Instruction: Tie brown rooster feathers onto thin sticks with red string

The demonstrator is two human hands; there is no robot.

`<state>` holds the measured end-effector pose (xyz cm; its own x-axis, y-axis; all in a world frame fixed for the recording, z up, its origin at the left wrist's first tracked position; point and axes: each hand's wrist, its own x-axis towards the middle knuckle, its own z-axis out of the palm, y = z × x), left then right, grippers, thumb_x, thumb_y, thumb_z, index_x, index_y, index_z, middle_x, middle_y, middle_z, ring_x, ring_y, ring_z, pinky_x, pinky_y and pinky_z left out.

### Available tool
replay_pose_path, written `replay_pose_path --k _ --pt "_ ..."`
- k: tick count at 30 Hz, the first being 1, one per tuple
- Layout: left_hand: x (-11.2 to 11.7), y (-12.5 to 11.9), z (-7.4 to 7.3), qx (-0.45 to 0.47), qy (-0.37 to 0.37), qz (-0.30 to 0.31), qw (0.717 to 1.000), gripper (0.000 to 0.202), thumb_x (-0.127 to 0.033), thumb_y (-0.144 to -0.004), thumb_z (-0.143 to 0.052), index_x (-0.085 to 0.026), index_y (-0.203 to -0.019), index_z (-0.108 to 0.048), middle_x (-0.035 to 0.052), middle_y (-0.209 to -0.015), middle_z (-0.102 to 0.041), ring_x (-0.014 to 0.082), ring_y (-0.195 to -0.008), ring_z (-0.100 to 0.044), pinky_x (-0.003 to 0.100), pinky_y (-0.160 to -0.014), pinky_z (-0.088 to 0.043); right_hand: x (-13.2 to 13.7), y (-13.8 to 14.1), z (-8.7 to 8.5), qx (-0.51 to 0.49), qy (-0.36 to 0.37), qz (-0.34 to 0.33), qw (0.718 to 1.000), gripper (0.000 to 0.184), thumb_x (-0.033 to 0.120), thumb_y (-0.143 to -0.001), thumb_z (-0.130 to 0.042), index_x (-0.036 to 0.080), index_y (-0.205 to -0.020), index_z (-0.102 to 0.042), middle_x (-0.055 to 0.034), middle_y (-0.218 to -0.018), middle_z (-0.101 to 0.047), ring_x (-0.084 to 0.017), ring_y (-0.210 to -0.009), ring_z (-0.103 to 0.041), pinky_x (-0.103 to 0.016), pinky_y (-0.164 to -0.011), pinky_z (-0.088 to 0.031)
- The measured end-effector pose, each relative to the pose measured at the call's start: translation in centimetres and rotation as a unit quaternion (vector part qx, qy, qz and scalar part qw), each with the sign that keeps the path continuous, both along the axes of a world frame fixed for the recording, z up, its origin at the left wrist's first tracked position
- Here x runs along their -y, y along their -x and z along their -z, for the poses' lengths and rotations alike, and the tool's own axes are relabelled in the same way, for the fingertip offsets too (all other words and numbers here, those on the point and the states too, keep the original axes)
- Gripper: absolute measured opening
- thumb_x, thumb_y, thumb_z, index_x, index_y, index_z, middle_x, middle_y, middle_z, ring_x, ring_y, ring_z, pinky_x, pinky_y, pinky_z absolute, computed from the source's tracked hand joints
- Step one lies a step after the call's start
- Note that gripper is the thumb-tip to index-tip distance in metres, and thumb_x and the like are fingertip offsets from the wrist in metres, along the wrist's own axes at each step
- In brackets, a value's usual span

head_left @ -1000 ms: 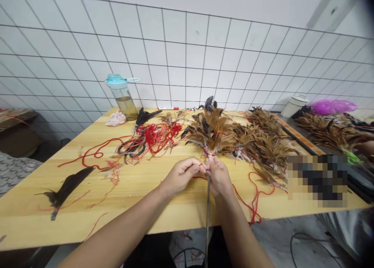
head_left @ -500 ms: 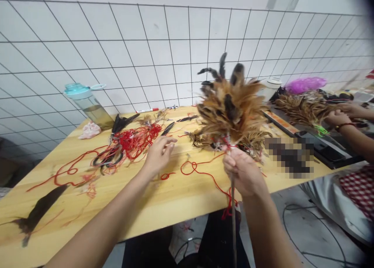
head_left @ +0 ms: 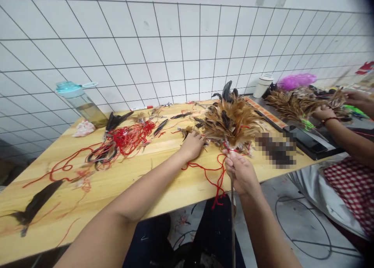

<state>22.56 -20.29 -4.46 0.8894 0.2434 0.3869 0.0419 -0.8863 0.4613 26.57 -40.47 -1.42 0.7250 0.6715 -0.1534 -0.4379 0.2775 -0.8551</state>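
Observation:
My right hand [head_left: 241,170] is closed round the thin stick of a feather duster [head_left: 229,121], just below its bound neck. The duster's brown and black feathers stand upward over the table, and red string [head_left: 217,186] trails from the neck over the front edge. My left hand [head_left: 193,146] rests low on the table, left of the duster. Its fingers are bent and close together on a small tuft of brown feathers [head_left: 187,131]; the fingertips are partly hidden. Left of it lies a tangle of red string [head_left: 131,137] with loose black feathers [head_left: 117,120] beside it.
Black-handled scissors [head_left: 102,157] lie by the tangle. A water bottle [head_left: 84,104], a crumpled white bag [head_left: 84,128] and a marker [head_left: 142,108] are farther back. A large dark feather [head_left: 37,205] lies front left. At right, a co-worker's hands [head_left: 324,114] handle another duster beside a phone [head_left: 306,139].
My left hand has moved right and down onto the brown feathers. My right hand has lowered the feather duster a little, and its feathers now sit closer to the table.

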Motion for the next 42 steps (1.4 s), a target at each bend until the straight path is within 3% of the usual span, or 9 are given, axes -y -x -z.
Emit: replay_pose_path --k 3,7,11,14,18,23,30,36,42 --pt "-1.2 2.5 -0.3 -0.013 -0.001 -0.017 1.000 0.013 -0.017 -0.082 -0.053 -0.015 -0.092 -0.061 0.0126 -0.094 -0.062 0.0238 -0.092 -0.052 0.037 -0.086 -0.039 -1.5 -0.4 0.4 0.008 -0.005 -0.002 1.000 0.043 0.045 -0.060 -0.080 0.014 -0.085 -0.064 0.0070 -0.052 -0.041 -0.002 -0.041 -0.022 -0.019 -0.041 -0.007" --pt "-1.7 7.1 -2.5 0.052 0.057 -0.015 0.997 0.010 -0.019 -0.085 -0.050 -0.016 -0.093 -0.056 0.0066 -0.088 -0.060 0.0173 -0.081 -0.053 0.029 -0.076 -0.042 -3.9 -0.1 1.1 0.017 0.009 -0.016 1.000 0.044 0.047 -0.058 -0.079 0.015 -0.082 -0.063 0.0072 -0.052 -0.041 -0.002 -0.041 -0.023 -0.019 -0.041 -0.009" --pt "-1.4 10.9 -4.7 0.086 0.129 0.075 0.985 0.009 -0.015 -0.085 -0.051 -0.016 -0.087 -0.059 0.0048 -0.087 -0.064 0.0137 -0.081 -0.058 0.025 -0.077 -0.044 -6.4 1.3 1.6 0.054 0.044 -0.052 0.996 0.045 0.050 -0.059 -0.077 0.014 -0.083 -0.064 0.0067 -0.051 -0.043 -0.003 -0.042 -0.024 -0.019 -0.041 -0.012" --pt "-1.6 12.3 -5.0 0.098 0.160 0.125 0.974 0.020 -0.006 -0.082 -0.047 -0.016 -0.090 -0.062 0.0051 -0.091 -0.067 0.0127 -0.084 -0.061 0.025 -0.079 -0.047 -8.2 2.8 1.8 0.095 0.087 -0.085 0.988 0.046 0.053 -0.060 -0.075 0.014 -0.083 -0.066 0.0059 -0.050 -0.043 -0.005 -0.043 -0.030 -0.020 -0.041 -0.018" --pt "-2.6 13.0 -4.3 0.109 0.134 0.094 0.981 0.022 -0.002 -0.077 -0.049 -0.016 -0.087 -0.064 0.0028 -0.086 -0.068 0.0116 -0.081 -0.062 0.023 -0.077 -0.047 -10.2 4.6 1.8 0.134 0.118 -0.121 0.977 0.044 0.057 -0.059 -0.075 0.016 -0.068 -0.060 0.0053 -0.049 -0.044 -0.006 -0.044 -0.032 -0.021 -0.042 -0.023" --pt "-3.6 13.4 -4.1 0.123 0.110 0.053 0.985 0.020 -0.002 -0.076 -0.053 -0.016 -0.085 -0.063 0.0021 -0.084 -0.069 0.0113 -0.078 -0.062 0.022 -0.074 -0.046 -11.6 6.0 1.3 0.145 0.113 -0.168 0.969 0.047 0.059 -0.059 -0.074 0.017 -0.062 -0.054 0.0053 -0.050 -0.045 -0.005 -0.044 -0.032 -0.022 -0.043 -0.025" --pt "-3.4 13.5 -4.2 0.124 0.104 0.052 0.985 0.020 -0.002 -0.077 -0.051 -0.016 -0.086 -0.062 0.0020 -0.083 -0.068 0.0117 -0.079 -0.062 0.023 -0.076 -0.045 -11.0 6.2 0.9 0.174 0.115 -0.191 0.959 0.046 0.059 -0.063 -0.071 0.016 -0.072 -0.059 0.0039 -0.053 -0.050 -0.006 -0.044 -0.034 -0.023 -0.045 -0.026" --pt "-2.8 13.4 -4.0 0.123 0.096 0.026 0.987 0.022 -0.001 -0.075 -0.051 -0.016 -0.090 -0.059 0.0015 -0.085 -0.067 0.0116 -0.079 -0.061 0.023 -0.076 -0.046 -10.4 6.1 0.9 0.206 0.122 -0.214 0.947 0.041 0.055 -0.067 -0.069 0.016 -0.070 -0.059 -0.0003 -0.063 -0.059 -0.006 -0.046 -0.034 -0.024 -0.047 -0.024" --pt "-2.6 13.5 -4.0 0.123 0.103 0.006 0.987 0.024 -0.001 -0.075 -0.050 -0.016 -0.091 -0.059 0.0016 -0.085 -0.067 0.0117 -0.080 -0.062 0.023 -0.075 -0.047 -10.3 6.2 0.8 0.224 0.142 -0.204 0.942 0.040 0.054 -0.066 -0.069 0.016 -0.076 -0.062 -0.0034 -0.070 -0.064 -0.008 -0.051 -0.040 -0.025 -0.051 -0.029"
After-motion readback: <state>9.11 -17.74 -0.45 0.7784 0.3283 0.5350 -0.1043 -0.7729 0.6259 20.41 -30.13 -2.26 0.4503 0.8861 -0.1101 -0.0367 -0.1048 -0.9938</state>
